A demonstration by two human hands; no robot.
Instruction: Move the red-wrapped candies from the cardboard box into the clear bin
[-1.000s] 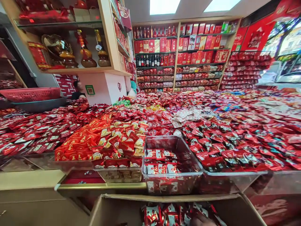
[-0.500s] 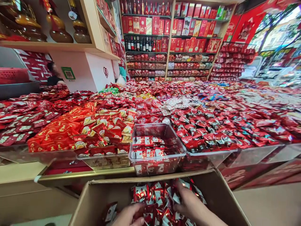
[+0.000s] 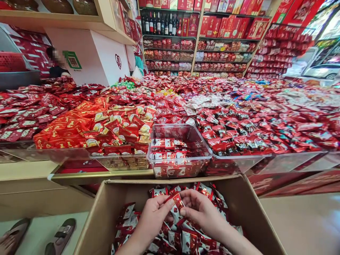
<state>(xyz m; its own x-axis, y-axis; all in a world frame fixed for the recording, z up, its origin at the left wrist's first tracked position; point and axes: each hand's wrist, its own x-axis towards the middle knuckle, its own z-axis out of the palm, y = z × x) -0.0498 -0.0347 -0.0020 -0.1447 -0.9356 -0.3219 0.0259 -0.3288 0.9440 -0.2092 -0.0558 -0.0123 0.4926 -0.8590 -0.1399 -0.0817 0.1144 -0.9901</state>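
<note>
Both of my hands are inside an open cardboard box [image 3: 101, 209] of red-and-white wrapped candy packets [image 3: 186, 241]. My left hand [image 3: 152, 217] and my right hand [image 3: 203, 210] meet over the pile and pinch a small stack of the packets [image 3: 175, 205] between their fingertips. Just beyond the box stands a clear plastic bin [image 3: 183, 132] with a few neat rows of the same packets in its front half. The bin sits at the front edge of a wide candy display.
Heaps of red candy packets [image 3: 239, 120] cover the display counter, with gold-and-red ones [image 3: 119, 127] left of the bin. Shelves of red boxes and bottles [image 3: 196, 32] line the back wall. A person [image 3: 55, 63] sits far left. Two sandals [image 3: 60, 237] lie on the floor.
The view has tilted down toward the box. My hands rose from digging in the pile and came together, now gripping a few packets between them.
</note>
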